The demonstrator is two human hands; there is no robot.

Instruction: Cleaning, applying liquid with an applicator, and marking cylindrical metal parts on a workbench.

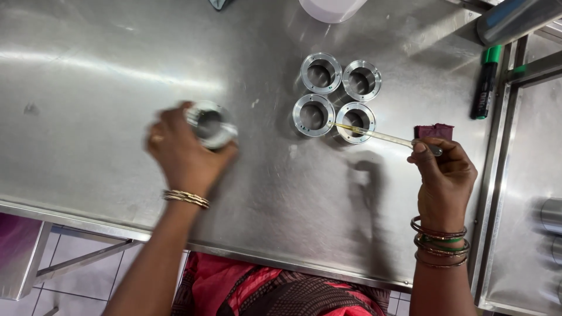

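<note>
My left hand point(182, 153) grips a round metal ring part point(212, 123), blurred by motion, over the steel table point(117, 117). My right hand point(443, 172) holds a thin yellowish stick point(374, 134) whose tip reaches the rim of the nearest of several metal rings point(355, 122). These rings stand in a square cluster at the table's middle, to the right of the held ring. A dark red cloth point(434, 130) shows just beyond my right fingers.
A black marker with a green cap point(486, 83) lies near the table's right edge. A white rounded container point(331, 8) sits at the top edge. A second steel surface point(527, 193) with a metal cylinder point(551, 215) adjoins on the right.
</note>
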